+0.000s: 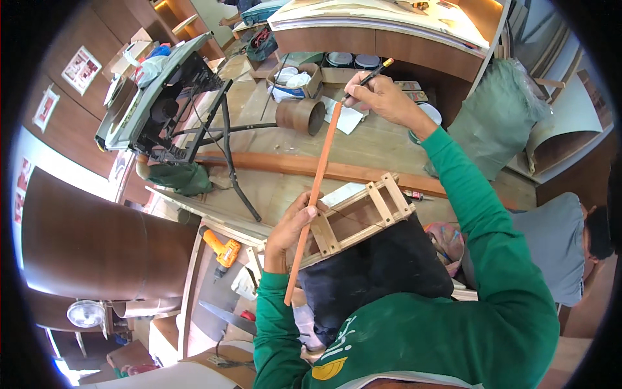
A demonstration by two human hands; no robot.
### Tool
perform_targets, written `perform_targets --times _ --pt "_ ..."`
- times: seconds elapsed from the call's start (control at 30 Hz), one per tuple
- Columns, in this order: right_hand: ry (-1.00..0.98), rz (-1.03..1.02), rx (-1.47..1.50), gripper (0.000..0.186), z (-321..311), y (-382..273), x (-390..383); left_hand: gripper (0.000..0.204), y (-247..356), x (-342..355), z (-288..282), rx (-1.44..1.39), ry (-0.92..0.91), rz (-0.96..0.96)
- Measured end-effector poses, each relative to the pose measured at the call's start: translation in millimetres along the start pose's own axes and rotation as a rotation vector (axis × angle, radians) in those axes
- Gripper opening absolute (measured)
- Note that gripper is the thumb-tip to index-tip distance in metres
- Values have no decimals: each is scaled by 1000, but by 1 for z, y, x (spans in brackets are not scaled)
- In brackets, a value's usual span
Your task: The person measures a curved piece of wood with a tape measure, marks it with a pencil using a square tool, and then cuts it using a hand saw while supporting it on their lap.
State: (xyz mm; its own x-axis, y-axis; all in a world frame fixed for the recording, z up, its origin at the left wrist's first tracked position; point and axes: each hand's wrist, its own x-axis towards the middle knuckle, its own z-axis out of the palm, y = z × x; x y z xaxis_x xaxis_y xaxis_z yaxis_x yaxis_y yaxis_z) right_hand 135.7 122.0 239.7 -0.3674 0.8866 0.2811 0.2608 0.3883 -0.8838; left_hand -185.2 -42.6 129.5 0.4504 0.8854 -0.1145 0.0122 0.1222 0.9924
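Note:
My left hand (291, 223) is closed around a long thin reddish wood strip (324, 152), which slants up and away from me. Against the strip's far end, my right hand (379, 100) grips a dark pencil (374, 76). A small ladder-like wooden frame (382, 206) with several crosspieces rests on my lap, over my dark trousers (382, 262). The left hand's fingers lie along the frame's left end. The pencil's tip is too small to make out clearly.
A table saw on a folding stand (227, 129) is at the left. A long reddish board (278, 163) lies across the floor beyond my lap. An orange cordless drill (221, 249) and a hand saw (227, 316) are at lower left. Another person (564, 249) is at right.

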Motion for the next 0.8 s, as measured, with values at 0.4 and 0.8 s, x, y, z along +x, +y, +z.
perform_targets --times 0.4,0.8 --pt "-11 -58 -46 24 5 2 9 68 0 -3 4 -109 13 -45" --pt "-10 -91 -70 22 11 -5 13 85 5 -6 5 -51 19 -50"
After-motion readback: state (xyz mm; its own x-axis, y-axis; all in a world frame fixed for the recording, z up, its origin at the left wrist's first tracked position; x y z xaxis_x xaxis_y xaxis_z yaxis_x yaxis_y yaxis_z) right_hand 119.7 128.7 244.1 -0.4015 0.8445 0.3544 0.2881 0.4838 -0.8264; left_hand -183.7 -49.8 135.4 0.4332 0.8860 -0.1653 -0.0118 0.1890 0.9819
